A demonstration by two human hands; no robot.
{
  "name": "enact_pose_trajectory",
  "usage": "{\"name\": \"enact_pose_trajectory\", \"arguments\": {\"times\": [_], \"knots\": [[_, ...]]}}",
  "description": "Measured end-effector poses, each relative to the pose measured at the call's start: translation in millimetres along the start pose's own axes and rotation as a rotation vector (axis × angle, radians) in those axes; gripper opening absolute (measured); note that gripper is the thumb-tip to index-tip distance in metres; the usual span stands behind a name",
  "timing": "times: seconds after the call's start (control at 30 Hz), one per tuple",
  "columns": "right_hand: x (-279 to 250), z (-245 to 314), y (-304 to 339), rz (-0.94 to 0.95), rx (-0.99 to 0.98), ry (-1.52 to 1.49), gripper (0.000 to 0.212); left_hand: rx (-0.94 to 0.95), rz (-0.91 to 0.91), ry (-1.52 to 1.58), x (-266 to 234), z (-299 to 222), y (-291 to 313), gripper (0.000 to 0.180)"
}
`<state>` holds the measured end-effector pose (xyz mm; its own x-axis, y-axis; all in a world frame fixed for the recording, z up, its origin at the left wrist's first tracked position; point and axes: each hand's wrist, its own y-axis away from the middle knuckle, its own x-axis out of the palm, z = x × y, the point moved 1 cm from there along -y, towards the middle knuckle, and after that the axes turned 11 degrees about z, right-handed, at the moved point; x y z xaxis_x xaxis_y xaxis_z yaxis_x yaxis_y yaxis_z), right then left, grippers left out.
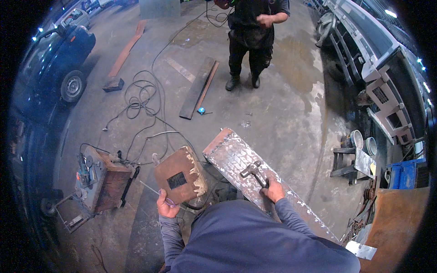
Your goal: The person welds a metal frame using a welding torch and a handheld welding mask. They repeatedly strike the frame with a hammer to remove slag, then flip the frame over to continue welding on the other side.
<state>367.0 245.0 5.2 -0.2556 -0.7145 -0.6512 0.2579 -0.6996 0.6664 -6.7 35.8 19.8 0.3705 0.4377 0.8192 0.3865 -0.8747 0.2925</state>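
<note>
My right hand [274, 190] is closed around the handle of a hammer [250, 169], its metal head over a long, worn metal beam [277, 182] with flaking white paint. I cannot tell whether the head touches the beam. To the left, my left hand [167, 205] grips a thin rod [149, 187] that sticks out past the fingers at a slant. A small rounded, purplish shape shows by those fingers, too unclear to name. Just beyond this hand is a brown padded seat [180, 175] with torn edges and a dark square patch.
A worn wooden box-like stand [109, 182] carries a power tool [84, 170] at left. Cables [141, 98] coil across the floor near metal bars [198, 91] and a blue tape measure [201, 110]. Another person [250, 36] stands ahead. Buckets [355, 139] and a small bench [348, 159] are at right.
</note>
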Motion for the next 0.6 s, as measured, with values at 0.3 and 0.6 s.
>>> {"name": "enact_pose_trajectory", "arguments": {"times": [0.3,0.6], "knots": [[0,7,9,-0.055,-0.054,0.047,0.06,-0.028,-0.013,0.032,-1,5,-3,0.043],[12,-8,-5,-0.058,-0.096,0.074,0.063,0.002,0.013,0.036,-28,14,0,0.048]]}}
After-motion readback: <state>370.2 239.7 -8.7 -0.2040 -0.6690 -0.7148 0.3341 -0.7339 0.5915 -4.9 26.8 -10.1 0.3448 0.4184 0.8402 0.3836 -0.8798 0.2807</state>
